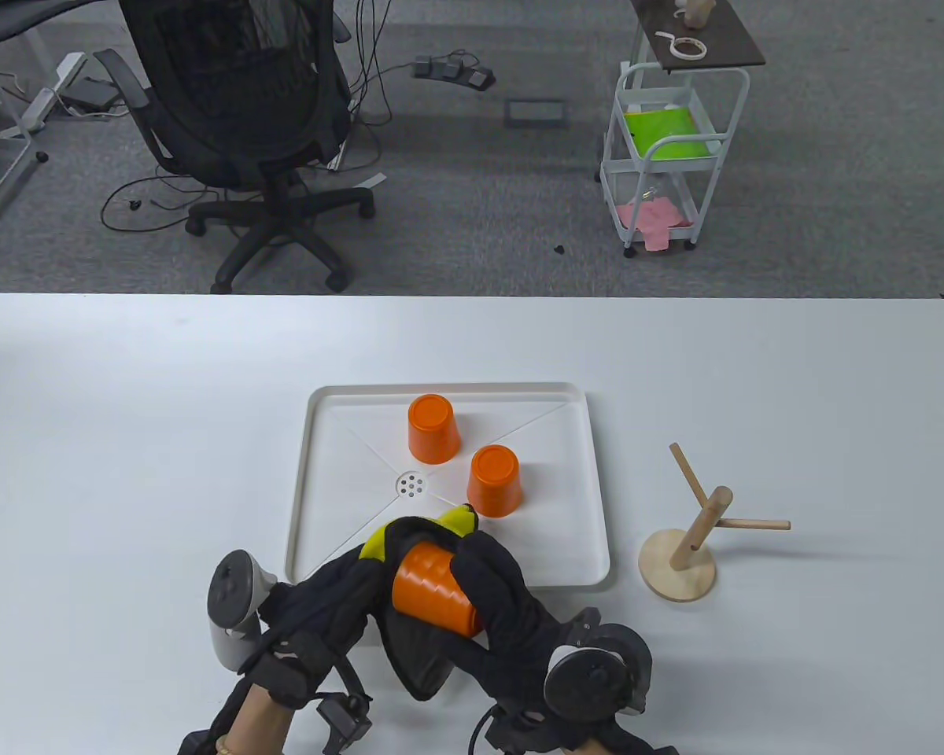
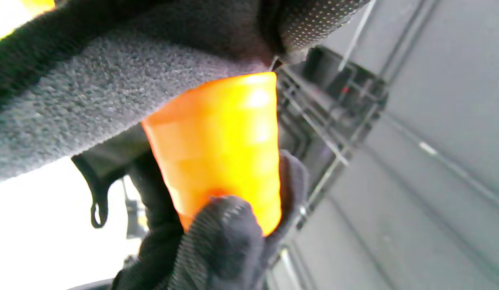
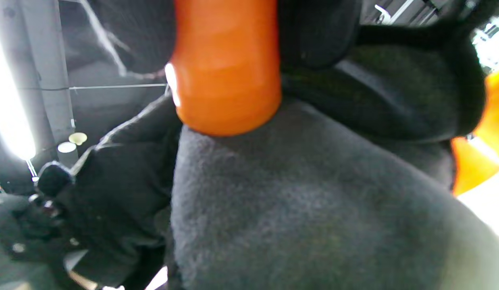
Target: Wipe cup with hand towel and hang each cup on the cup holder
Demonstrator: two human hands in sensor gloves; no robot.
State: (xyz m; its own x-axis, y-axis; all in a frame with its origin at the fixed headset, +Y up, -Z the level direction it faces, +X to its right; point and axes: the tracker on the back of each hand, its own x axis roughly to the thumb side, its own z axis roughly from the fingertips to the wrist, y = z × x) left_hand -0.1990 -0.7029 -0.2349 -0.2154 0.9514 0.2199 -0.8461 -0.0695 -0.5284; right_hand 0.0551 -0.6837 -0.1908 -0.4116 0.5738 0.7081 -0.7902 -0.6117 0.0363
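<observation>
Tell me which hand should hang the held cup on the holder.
Probably right. The right hand grips the orange cup, and the cup holder stands on its side of the tray. The left hand holds the towel.

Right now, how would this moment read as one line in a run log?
step: wiping | right hand: grips orange cup | left hand: holds hand towel against it | tray: two cups upside down | cup holder: bare

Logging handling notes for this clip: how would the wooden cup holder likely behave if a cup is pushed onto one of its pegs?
The cup holder has a round flat base, so it probably stands steady under a gentle push. Its pegs stick out sideways, one beyond the base, so weight there might tip it. It looks like light bare wood, so it may slide on the smooth table.
</observation>
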